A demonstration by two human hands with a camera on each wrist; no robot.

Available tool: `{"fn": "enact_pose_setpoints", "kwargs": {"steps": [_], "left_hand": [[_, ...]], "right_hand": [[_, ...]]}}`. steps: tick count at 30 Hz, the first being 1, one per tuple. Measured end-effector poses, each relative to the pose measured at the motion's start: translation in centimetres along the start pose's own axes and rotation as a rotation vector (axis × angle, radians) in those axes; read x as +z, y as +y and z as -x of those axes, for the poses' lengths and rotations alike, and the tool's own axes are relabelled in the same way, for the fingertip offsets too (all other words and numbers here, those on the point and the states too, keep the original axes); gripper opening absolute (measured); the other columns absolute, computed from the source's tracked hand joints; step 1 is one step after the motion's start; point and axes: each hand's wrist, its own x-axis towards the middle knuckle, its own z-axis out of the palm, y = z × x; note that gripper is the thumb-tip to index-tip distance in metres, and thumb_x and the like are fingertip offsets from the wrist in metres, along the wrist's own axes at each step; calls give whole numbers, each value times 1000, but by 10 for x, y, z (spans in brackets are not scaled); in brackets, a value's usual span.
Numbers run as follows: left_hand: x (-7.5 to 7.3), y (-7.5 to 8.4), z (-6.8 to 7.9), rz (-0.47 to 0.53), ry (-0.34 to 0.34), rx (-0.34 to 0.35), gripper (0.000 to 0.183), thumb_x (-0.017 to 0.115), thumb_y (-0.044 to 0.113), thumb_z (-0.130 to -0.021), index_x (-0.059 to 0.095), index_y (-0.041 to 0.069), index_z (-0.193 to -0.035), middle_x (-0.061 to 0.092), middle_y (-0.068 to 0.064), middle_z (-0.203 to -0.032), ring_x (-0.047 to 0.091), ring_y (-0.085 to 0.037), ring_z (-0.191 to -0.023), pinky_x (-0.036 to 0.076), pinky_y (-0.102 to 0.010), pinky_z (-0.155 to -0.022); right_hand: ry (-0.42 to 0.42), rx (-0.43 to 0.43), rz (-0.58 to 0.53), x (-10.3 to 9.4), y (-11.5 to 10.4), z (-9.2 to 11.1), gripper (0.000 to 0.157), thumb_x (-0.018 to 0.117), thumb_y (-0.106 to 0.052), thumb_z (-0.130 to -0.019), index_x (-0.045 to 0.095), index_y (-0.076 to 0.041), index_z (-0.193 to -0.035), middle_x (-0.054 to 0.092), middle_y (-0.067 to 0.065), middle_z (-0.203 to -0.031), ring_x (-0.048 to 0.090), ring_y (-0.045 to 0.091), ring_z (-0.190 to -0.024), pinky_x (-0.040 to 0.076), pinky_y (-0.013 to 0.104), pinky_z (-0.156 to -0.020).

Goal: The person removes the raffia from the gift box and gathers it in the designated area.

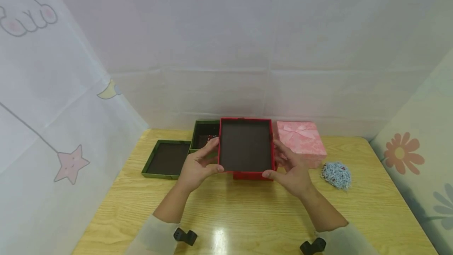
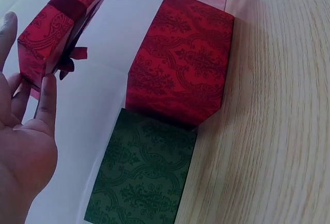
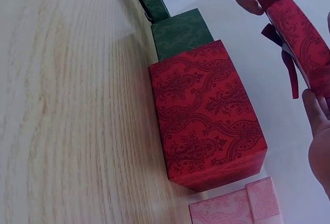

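Note:
Both hands hold a red patterned box lid [image 1: 245, 145] up by its sides, its dark inner face turned toward me. My left hand [image 1: 196, 168] grips the lower left edge, thumb in front. On the opposite side my right hand [image 1: 293, 172] grips it, thumb at the lower right corner. In the left wrist view, dark red ribbon ends [image 2: 72, 56] hang from the lid's far face. Beneath and behind the lid stands the red box base [image 3: 206, 110], mostly hidden in the head view; its inside cannot be seen.
Left of the red base is an open green box [image 1: 192, 137] with small red and white bits inside. A green lid [image 1: 169, 158] lies beside it, dark inside upward. To the right stand a closed pink box [image 1: 301, 145] with a bow and a pile of pale blue shredded paper [image 1: 337, 175].

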Motion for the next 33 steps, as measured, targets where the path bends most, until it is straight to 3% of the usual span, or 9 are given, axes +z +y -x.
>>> {"fn": "enact_pose_setpoints", "kwargs": {"steps": [3,11,20,29,33], "left_hand": [[-5,1,2,-19,-3,6,88,89,26,-79,48,8,-156,37,-8,-165,31,-19,-154,52,-33,-106],[-15,1,5,-38,-49,39,92,90,18,-79,43,5,-157,31,-13,-167,33,-22,-153,50,-32,-107],[-24,7,12,-109,-20,-13,96,90,-2,-76,42,10,-159,32,-6,-168,31,-18,-154,48,-29,-109],[-36,10,23,-140,9,-48,93,89,-3,-77,44,10,-158,34,-7,-167,29,-16,-154,49,-30,-108],[-42,10,29,-139,19,-75,92,89,-3,-78,45,12,-158,36,-5,-166,29,-15,-154,46,-31,-111]], "right_hand": [[-48,1,-22,1,1,0,101,87,18,-71,38,4,-158,48,27,-153,58,26,-130,49,34,-107],[-87,30,-16,7,-1,-1,105,90,14,-71,38,-3,-160,53,22,-144,54,28,-128,49,33,-107],[-108,-32,-12,19,2,-5,102,90,15,-70,40,2,-157,58,23,-138,57,35,-123,52,36,-103],[-119,-2,30,32,2,-5,99,92,5,-73,41,1,-157,55,20,-146,58,36,-124,53,34,-102],[-127,20,35,40,0,-4,97,90,11,-72,40,5,-156,52,24,-148,57,40,-124,53,42,-101]]}}
